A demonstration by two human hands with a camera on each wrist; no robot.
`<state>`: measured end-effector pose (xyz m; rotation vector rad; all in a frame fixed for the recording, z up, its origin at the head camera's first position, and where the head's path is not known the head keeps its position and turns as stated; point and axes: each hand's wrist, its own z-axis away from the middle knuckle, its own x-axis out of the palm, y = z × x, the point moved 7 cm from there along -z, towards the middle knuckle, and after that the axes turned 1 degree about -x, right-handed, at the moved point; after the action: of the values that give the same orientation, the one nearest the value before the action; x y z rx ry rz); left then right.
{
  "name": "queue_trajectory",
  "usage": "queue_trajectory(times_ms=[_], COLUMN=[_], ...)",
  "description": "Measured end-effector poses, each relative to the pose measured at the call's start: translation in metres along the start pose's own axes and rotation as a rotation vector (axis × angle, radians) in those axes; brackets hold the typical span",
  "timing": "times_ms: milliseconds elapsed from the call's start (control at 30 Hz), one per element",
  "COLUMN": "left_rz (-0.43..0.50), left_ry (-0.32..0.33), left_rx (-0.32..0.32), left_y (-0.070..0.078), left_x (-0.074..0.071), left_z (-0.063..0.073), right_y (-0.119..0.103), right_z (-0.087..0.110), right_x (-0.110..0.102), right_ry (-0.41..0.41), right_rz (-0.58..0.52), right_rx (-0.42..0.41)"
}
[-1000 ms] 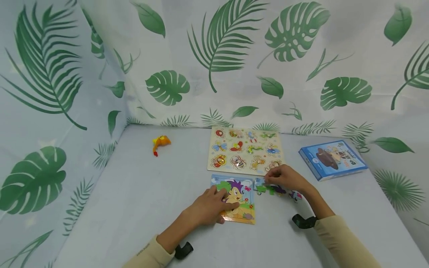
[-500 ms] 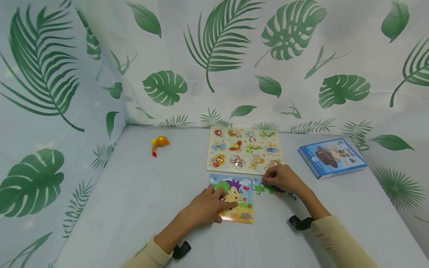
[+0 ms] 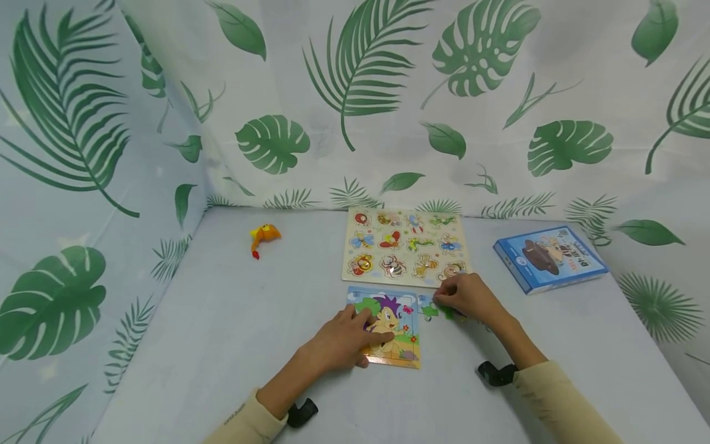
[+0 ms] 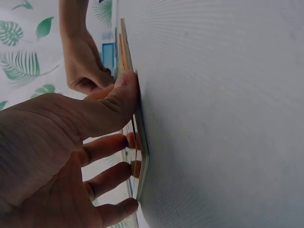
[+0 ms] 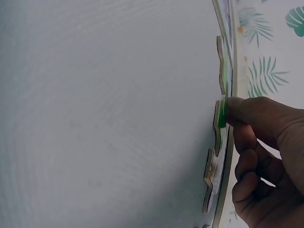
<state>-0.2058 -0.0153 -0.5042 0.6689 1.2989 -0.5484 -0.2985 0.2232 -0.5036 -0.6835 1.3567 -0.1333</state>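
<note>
The left hand (image 3: 338, 342) rests, fingers spread, on the square purple-haired hedgehog puzzle board (image 3: 400, 319), as a second ago. Just right of it, the right hand (image 3: 470, 297) appears to pinch a green-printed wooden jigsaw piece (image 5: 220, 115), now covering more of the loose pieces (image 5: 209, 181) farther right, presumably aligning them; its index fingertip is hidden.

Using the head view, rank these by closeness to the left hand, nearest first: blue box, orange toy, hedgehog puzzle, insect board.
1. Hedgehog puzzle: touching, under the left hand.
2. Insect board: just beyond the puzzle, ahead and to the right.
3. Orange toy: farther ahead, to the left.
4. Blue box: well over to the right.
</note>
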Motion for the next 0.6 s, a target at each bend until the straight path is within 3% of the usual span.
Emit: queue_trajectory(times_ms=[133, 267, 467, 600], left_rz=[-0.003, -0.005, -0.028, -0.053], left_ry=[-0.004, -0.020, -0.011, -0.009], left_rx=[0.012, -0.001, 0.009, 0.010], left_y=[0.001, -0.001, 0.000, 0.001], left_x=[0.001, 0.003, 0.001, 0.001], left_z=[0.000, 0.000, 0.000, 0.002], right_y=[-0.008, -0.036, -0.073, -0.079], right_z=[0.004, 0.006, 0.012, 0.018], right_x=[-0.006, -0.007, 0.024, 0.034], right_ry=[0.041, 0.101, -0.025, -0.024], right_rz=[0.031, 0.037, 0.093, 0.135], right_rx=[-0.040, -0.103, -0.147, -0.146])
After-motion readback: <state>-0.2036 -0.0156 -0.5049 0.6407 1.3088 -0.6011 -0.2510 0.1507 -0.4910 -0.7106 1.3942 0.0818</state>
